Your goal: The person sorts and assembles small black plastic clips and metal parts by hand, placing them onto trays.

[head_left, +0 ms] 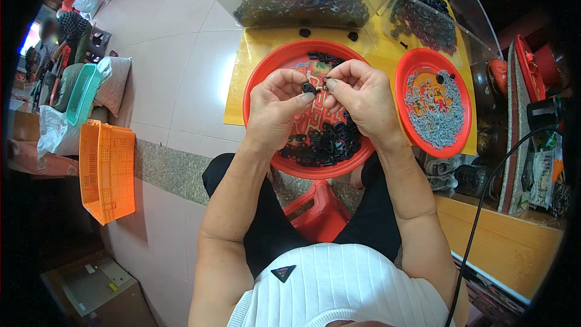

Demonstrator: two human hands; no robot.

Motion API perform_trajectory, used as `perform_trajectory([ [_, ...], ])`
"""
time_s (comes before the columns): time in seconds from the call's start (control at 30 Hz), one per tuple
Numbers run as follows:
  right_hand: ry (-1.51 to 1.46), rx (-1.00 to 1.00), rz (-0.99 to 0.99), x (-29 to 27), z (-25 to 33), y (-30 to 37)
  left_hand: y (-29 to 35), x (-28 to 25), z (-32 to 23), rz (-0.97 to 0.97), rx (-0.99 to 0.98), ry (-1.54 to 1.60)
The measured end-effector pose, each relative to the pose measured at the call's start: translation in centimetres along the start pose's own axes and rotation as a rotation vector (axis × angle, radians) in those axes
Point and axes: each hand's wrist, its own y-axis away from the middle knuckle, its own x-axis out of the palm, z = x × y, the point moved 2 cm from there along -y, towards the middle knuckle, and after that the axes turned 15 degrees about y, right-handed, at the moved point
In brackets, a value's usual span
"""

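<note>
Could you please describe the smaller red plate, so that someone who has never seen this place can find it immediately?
Start from the yellow mat on the tiled floor, in front of the seated person. Two round red plates lie there; the smaller red plate lies beyond the right hand. Unlike the larger red plate, heaped with black parts, it holds mostly small grey metal pieces.

Both hands meet over big red plate (257, 82): left hand (275, 109) pinches small black part (308, 88), right hand (357, 100) fingertips just beside it. Pile of black parts (324, 142) at plate's near edge. Smaller red plate (407, 66) of grey metal bits (436, 115) to the right, both on yellow mat (242, 66) on floor.
</note>
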Motion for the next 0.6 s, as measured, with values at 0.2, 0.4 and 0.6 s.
perform_trajectory([
  [0.2,-0.005,-0.002,0.002,-0.02,-0.24,-0.11,0.08,0.31,-0.06,0.006,0.013,-0.014],
  [0.4,0.009,0.024,0.016,0.07,0.04,-0.01,0.12,0.47,-0.12,0.022,0.026,-0.027],
  [0.6,0.007,0.056,0.041,0.19,-0.27,-0.02,0.21,0.54,0.00,0.022,0.035,-0.078],
])
